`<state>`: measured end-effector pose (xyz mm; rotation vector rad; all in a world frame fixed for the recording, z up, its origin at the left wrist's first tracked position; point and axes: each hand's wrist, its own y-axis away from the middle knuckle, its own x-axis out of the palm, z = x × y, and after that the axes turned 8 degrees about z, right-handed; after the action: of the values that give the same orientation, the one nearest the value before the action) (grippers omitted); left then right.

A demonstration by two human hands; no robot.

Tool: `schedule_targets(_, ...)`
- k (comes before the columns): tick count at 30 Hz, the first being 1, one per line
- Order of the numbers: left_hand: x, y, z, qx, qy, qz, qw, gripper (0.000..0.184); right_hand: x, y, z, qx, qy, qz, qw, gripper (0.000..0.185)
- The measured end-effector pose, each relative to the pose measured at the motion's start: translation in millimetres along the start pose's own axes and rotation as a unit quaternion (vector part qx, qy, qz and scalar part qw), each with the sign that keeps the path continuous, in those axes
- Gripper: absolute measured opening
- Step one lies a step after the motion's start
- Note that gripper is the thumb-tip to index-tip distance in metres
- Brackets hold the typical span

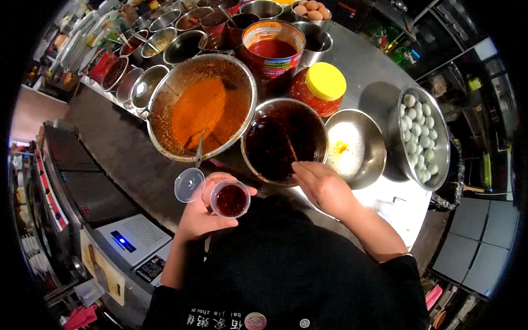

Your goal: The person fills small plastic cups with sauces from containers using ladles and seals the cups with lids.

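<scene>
In my left hand (198, 219) is a small clear plastic cup (231, 200) holding dark red chili oil, its fingers wrapped round the side. The cup's round clear lid (190, 185) sticks out to the left beside the same hand. My right hand (325, 190) grips the handle of a spoon (290, 147), whose other end disappears into dark chili oil (269, 137) in a metal bowl. Left of that bowl is a larger bowl of orange-red chili powder (201, 110) with a metal spoon handle (199, 153) leaning over its rim.
A shiny metal bowl (369, 129) with orange residue stands to the right. Beyond it is a basin of pale eggs (419, 137). Behind are a yellow-lidded jar (325, 82), a large tin of red sauce (273, 49), brown eggs (312, 10) and several seasoning bowls (184, 48).
</scene>
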<state>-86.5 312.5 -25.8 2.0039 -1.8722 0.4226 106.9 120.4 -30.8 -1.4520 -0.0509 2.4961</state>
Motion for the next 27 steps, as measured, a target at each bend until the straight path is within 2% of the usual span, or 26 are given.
schedule_targets(1,1,1,1,0.025,0.012,-0.006,1.0,0.066,2,4,-4,-0.012,0.004,-0.014,1.0,0.023)
schedule_targets(9,-22,-5,-13,0.01,-0.02,-0.005,1.0,0.067,3,21,6,0.026,-0.091,-0.048,0.994,0.022)
schedule_targets(18,-60,-3,-30,-0.002,-0.016,0.045,0.999,0.065,15,10,31,0.198,-0.211,-0.09,0.953,0.019)
schedule_targets(20,-66,-4,-33,-0.009,-0.017,0.053,0.998,0.065,19,9,35,0.303,-0.34,-0.103,0.884,0.027)
schedule_targets(21,-69,-4,-35,-0.009,-0.02,0.054,0.998,0.065,21,9,35,0.322,-0.388,-0.118,0.855,0.03)
schedule_targets(22,-71,-4,-35,-0.009,-0.023,0.053,0.998,0.066,22,10,35,0.326,-0.387,-0.119,0.854,0.03)
schedule_targets(24,-75,-5,-35,-0.013,-0.019,0.06,0.998,0.066,24,12,34,0.379,-0.492,-0.171,0.765,0.03)
schedule_targets(27,-77,-4,-35,-0.02,-0.011,0.067,0.998,0.066,18,12,43,0.403,-0.493,-0.184,0.749,0.03)
